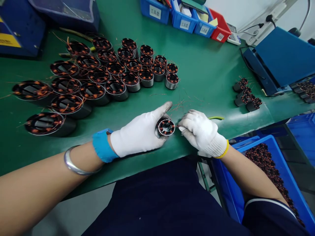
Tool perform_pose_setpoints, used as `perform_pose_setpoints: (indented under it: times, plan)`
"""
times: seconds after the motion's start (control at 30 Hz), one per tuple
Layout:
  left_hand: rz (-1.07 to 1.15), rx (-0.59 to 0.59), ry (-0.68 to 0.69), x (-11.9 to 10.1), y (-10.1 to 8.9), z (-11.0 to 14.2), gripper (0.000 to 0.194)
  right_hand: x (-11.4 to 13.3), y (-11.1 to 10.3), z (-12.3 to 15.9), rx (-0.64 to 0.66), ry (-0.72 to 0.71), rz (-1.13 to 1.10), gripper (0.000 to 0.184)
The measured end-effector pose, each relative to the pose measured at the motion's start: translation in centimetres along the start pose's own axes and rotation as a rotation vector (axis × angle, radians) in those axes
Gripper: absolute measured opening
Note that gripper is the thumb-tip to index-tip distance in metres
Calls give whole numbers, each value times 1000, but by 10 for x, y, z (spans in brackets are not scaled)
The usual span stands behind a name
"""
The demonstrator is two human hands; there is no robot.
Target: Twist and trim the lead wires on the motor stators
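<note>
My left hand (pixel 140 134), in a white glove with a blue cuff, grips a small metal stator with copper windings (pixel 166 127) near the front edge of the green table (pixel 201 68); its index finger points outward. My right hand (pixel 200 131), gloved in white with a yellow cuff, is closed in a pinch at the stator's right side, on a thin copper wire. A yellow-green tool tip (pixel 216 117) sticks out behind the right hand.
Several wound stators (pixel 98 77) stand in rows at the left. A small group of stators (pixel 246 95) lies at the right by a blue machine (pixel 280 59). Blue and red bins (pixel 187 16) line the back. A blue crate of stators (pixel 268 170) sits below right.
</note>
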State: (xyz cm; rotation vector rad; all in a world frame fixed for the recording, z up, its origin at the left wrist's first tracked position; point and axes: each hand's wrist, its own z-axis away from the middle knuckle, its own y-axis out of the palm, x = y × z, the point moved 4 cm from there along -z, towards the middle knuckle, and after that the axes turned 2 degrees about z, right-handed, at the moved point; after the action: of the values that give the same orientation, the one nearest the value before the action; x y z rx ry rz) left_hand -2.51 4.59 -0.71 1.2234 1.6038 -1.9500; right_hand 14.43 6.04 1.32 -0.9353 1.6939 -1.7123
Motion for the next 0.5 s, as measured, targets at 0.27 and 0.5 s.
perform_pose_setpoints:
  times: [0.27,0.5]
  plan:
    - [-77,-21,118,-5,0,1,60,0,5,2,55,-63,116,31]
    - [-219,39,259,-14,13,-1,25,9,-2,12,31,-107,22,30]
